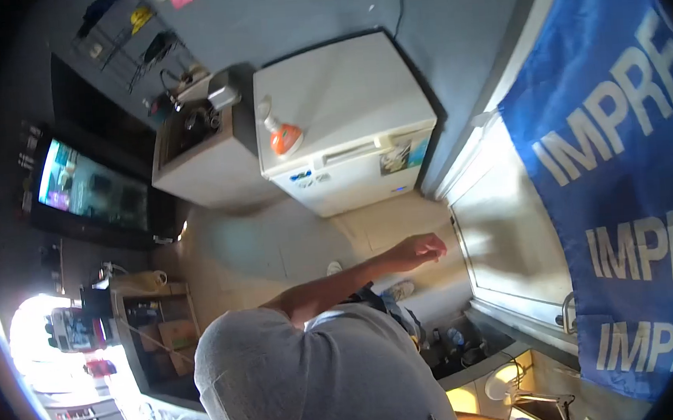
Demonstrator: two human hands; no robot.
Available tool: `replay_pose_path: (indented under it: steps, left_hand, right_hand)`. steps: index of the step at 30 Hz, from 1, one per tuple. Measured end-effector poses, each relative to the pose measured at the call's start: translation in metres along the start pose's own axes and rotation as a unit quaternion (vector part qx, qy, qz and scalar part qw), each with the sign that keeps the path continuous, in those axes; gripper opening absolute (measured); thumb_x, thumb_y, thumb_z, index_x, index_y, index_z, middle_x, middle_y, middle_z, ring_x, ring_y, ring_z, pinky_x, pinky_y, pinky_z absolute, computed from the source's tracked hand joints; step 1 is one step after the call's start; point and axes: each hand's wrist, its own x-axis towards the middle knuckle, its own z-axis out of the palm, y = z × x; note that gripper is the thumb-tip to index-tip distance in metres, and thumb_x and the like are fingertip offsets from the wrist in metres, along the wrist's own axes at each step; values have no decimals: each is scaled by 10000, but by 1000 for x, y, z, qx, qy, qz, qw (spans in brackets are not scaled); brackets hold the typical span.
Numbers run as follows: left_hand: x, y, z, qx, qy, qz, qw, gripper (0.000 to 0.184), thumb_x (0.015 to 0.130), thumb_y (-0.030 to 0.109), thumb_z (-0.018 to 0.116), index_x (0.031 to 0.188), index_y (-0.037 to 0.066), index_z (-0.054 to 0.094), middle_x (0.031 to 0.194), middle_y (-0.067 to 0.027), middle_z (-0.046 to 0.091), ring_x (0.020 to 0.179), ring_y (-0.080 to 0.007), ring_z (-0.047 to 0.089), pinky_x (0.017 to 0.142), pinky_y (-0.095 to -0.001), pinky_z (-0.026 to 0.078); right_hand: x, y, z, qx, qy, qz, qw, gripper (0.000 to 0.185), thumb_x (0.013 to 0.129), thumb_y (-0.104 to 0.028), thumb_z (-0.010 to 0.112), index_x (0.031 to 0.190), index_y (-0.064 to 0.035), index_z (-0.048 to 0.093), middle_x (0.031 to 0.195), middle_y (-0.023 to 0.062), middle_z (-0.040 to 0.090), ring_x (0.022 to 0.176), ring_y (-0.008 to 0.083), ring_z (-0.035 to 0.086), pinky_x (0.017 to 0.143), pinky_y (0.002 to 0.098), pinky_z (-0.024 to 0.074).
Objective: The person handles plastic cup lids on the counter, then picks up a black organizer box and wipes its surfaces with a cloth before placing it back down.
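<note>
The left hand (423, 249) reaches out over the tiled floor (377, 227), with its forearm coming in from between eight and nine o'clock. Its fingers are loosely bent, somewhat apart from the palm, and I see nothing clasped in them. The right hand does not show, so I cannot tell how its grip stands. The nearest large thing to the left hand is the white door (502, 233), which lies at three o'clock from the fingertips, just beside them in this view; a narrow gap of floor shows between, so they do not appear to touch. The long axis of the door runs from its lower edge, near the hand, outward toward two or three o'clock, where the blue banner (538, 129) hangs and covers a part of it. The metal handle (568, 315) is farther off, at four o'clock from the hand, close to the banner's edge. Of the two hands, only the left can be judged as near to the door. Around it, the white freezer (335, 77) stands at eleven o'clock, with the orange spray bottle (286, 139) upright on its top, and the desk lamp (501, 383) shines at five o'clock. One shoe (401, 290) shows at seven o'clock.
</note>
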Motion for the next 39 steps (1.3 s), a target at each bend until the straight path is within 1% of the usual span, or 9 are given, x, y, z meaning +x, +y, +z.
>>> replay_pose_path:
  steps: [9,11,14,16,18,22,25,33,39]
  left_hand:
    - [-120,28,-91,4,169,57,984,213,1037,210,594,1200,73,603,1127,-52,679,1030,-162,659,882,-355,537]
    - [-173,22,-128,17,232,87,969,244,1034,228,604,1215,65,597,1117,-55,676,1001,-156,660,869,-347,537]
    - [-258,29,-180,16,332,133,934,279,1044,268,596,1219,52,605,1123,-62,664,1025,-161,653,913,-341,525]
    - [-322,29,-209,16,406,145,902,294,1049,286,589,1217,45,610,1125,-63,660,1046,-159,647,935,-337,520]
    - [-377,29,-234,21,490,148,859,301,1049,290,588,1216,41,608,1117,-59,661,1049,-150,643,928,-329,522]
    - [-469,56,-239,42,625,172,760,283,1047,269,588,1208,37,613,1130,-60,669,1027,-130,648,930,-311,532]
    - [-507,47,-235,25,710,187,678,275,1049,268,592,1202,41,618,1130,-56,672,1033,-132,649,941,-305,528]
    - [-535,24,-187,-63,867,203,451,242,1048,192,587,1203,7,612,1136,-84,682,1044,-154,660,954,-316,526]
    - [-538,19,-147,-69,934,165,310,261,1043,211,591,1225,25,605,1161,-91,687,1040,-159,665,935,-315,519]
  right_hand:
    - [-114,-36,41,161,-28,115,980,372,981,-284,518,1314,-118,536,1146,132,616,897,268,621,716,404,553]
    - [-171,-60,69,207,-95,111,967,378,983,-290,516,1320,-121,534,1150,128,616,892,262,622,711,401,556]
    - [-289,-127,107,269,-327,5,906,385,997,-318,520,1277,-56,543,1136,152,625,842,267,616,647,364,554]
    - [-359,-145,146,294,-426,-301,801,345,991,-279,530,1227,-32,581,1053,118,636,783,234,598,616,332,510]
    - [-442,-229,109,271,-635,-39,723,306,983,-257,552,1164,-15,605,966,94,618,740,198,568,593,312,468]
    - [-563,-294,63,157,-791,-54,589,291,969,-291,531,1085,-37,612,842,50,573,677,169,515,627,309,441]
    - [-630,-297,68,117,-915,-105,371,310,967,-350,552,1074,-65,612,916,39,588,747,155,542,686,291,454]
    - [-780,-390,-47,72,-983,-133,-107,337,1050,-229,522,1309,-24,589,1156,109,677,932,160,658,806,293,539]
    - [-828,-408,-118,-3,-935,-135,-328,435,1055,-273,536,1414,-29,521,1285,119,653,1084,172,644,905,307,534]
